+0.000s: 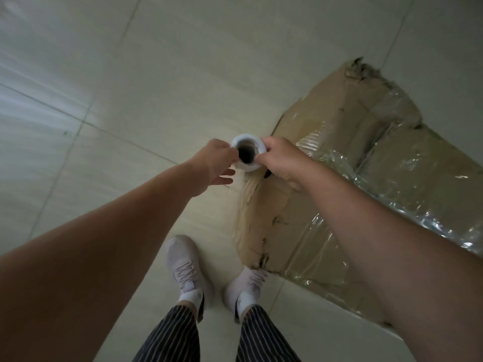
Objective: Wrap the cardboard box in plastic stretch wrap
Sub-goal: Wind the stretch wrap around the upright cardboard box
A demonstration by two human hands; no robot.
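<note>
So film feeds flat onto the brown cardboard box (287,218), I hold the white stretch-wrap roll (247,167) upright. My left hand (215,160) and right hand (281,159) each pinch its rim.

Arms outstretched, left hand (214,163) pinching, right hand (281,160) gripping wrap roll (246,139)

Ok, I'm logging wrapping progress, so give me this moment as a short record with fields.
roll: seen end-on, held over the box's left edge
left hand: pinches the roll's rim, lower fingers loose
right hand: grips the opposite rim
box: lies on the tiled floor, corners torn
film: shiny, covers part of the box
shoes: by the box's near corner
</note>
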